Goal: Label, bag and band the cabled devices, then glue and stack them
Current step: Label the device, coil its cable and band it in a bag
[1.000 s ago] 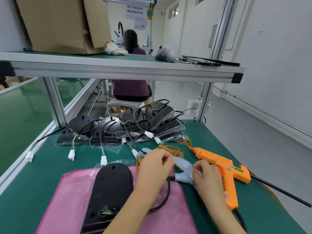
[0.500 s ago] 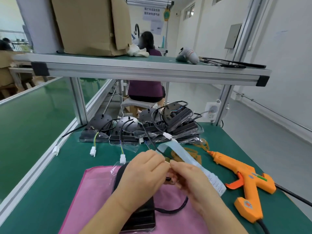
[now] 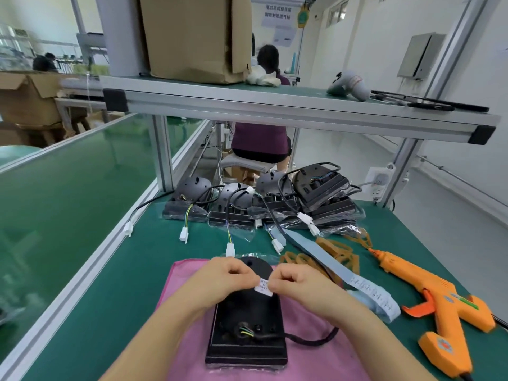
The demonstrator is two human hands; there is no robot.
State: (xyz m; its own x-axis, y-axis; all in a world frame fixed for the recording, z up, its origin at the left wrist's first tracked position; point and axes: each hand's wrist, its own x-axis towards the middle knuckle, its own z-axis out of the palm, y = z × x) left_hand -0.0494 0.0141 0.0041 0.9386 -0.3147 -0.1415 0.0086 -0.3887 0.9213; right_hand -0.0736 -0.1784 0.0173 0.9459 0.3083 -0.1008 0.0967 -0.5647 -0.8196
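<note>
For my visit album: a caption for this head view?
Left hand and right hand pinch a label over a device on pink cloth.

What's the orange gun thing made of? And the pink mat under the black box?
The orange glue gun looks like hard moulded plastic: smooth, a little shiny, with crisp shaped edges. The pink mat looks like soft cloth: dull, thin and lying flat, probably a woven or microfibre fabric.

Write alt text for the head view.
The left hand and right hand pinch a small white label over a black cabled device on a pink cloth. An orange glue gun, label strip and rubber bands lie to its right; bagged devices behind.
</note>
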